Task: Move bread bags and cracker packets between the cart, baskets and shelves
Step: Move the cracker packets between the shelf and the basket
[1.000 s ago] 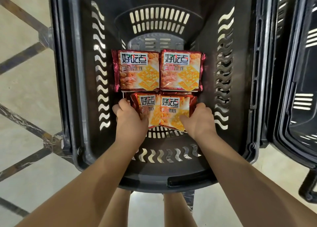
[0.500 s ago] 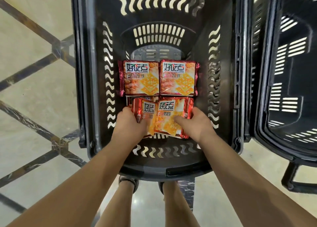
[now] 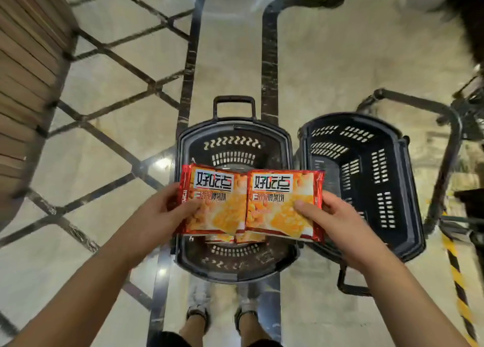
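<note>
A pale tiled floor (image 3: 327, 66) crossed by dark lines fills the view, and the grey basket (image 3: 235, 130) stands on it, in front of the person's feet. Well to the left of the grey basket rises a slatted wooden unit (image 3: 26, 71). Just to its right, almost touching rim to rim, sits a black basket (image 3: 366, 189) with slotted walls. Beyond that, farther right of the grey basket, a dark tubular frame (image 3: 445, 137) curves over the floor beside a yellow-and-black striped line (image 3: 455, 268). A pull handle (image 3: 234, 100) sticks out from the grey basket's far end.

Above the grey basket, two red-and-orange cracker packets are held side by side, faces up and edges meeting. The left hand (image 3: 162, 215) grips the left packet (image 3: 217, 202) by its outer edge, thumb pressed on the printed front and fingers hidden behind. The right hand (image 3: 330, 215) grips the right packet (image 3: 280, 202) the same way, thumb on the front and fingers curled round its right edge.

Under the held pair, slivers of more packets (image 3: 220, 238) show inside the grey basket. The sandalled feet (image 3: 196, 315) stand just at its near end.
</note>
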Tool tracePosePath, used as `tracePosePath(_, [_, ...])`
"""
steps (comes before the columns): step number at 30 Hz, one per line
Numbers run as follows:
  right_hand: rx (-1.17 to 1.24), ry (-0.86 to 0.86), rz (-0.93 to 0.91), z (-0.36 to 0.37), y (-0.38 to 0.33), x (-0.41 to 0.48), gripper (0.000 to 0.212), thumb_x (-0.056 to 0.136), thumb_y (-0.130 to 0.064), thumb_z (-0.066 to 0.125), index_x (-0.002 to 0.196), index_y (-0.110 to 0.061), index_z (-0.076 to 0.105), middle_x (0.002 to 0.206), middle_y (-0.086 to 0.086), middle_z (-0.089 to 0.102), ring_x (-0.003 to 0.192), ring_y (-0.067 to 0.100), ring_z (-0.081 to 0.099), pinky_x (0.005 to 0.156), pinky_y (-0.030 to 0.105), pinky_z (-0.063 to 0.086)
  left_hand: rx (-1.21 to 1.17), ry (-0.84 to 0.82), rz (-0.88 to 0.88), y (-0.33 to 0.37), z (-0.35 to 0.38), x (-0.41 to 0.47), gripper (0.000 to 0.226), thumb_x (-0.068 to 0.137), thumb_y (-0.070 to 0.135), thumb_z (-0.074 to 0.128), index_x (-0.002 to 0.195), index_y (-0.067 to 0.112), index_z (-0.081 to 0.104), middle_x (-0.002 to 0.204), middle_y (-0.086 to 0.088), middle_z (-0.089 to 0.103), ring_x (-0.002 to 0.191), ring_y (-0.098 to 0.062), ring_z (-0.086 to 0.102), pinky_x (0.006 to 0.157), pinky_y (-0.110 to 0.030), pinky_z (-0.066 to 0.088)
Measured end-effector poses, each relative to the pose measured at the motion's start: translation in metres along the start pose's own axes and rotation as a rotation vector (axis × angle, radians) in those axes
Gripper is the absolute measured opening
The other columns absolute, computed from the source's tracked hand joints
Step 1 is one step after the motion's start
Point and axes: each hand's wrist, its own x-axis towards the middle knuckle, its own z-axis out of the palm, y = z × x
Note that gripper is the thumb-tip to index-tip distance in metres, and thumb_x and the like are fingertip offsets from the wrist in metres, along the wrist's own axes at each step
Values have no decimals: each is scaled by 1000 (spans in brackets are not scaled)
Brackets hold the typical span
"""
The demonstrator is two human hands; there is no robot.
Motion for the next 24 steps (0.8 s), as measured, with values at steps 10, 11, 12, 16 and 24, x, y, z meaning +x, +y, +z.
tracePosePath(10, [137, 135, -342, -73, -148, -235, 36, 92, -38, 64, 121, -17, 70, 112, 4, 78, 105, 24, 75, 92, 38, 55, -136, -115, 283, 197, -45, -183, 32, 97, 21, 62, 129, 19, 66, 120, -7, 76, 113, -28, 72, 101, -43, 56])
tracePosePath(11, [154, 169, -367, -76, -150, -250, 37, 93, -39, 63, 121, -17, 71, 112, 4, 78, 105, 25, 75, 94, 39, 54, -150, -123, 308, 207, -46, -193, 33, 97, 23, 62, 129, 18, 66, 122, -8, 75, 113, -29, 72, 105, -48, 51])
tracePosePath(12, [177, 205, -390, -79, -150, -261, 36, 93, -40, 62, 119, -17, 72, 111, 3, 79, 104, 24, 75, 94, 39, 53, -158, -130, 331, 218, -45, -201, 33, 97, 25, 62, 129, 18, 66, 121, -9, 75, 113, -30, 72, 106, -49, 48])
tracePosePath(16, [287, 292, -431, -87, -140, -294, 32, 97, -39, 58, 115, -17, 71, 107, 1, 80, 101, 20, 76, 88, 35, 55, -121, -164, 441, 247, -24, -224, 27, 96, 24, 59, 123, 22, 67, 111, -5, 78, 100, -22, 76, 91, -38, 54])
tracePosePath(24, [575, 535, -445, -94, -107, -350, 33, 98, -30, 58, 124, -13, 69, 115, 10, 77, 106, 28, 75, 99, 46, 53, -56, -413, 412, 280, 12, -225, 26, 98, 24, 58, 120, 17, 69, 105, -15, 78, 77, -21, 78, 54, -23, 58])
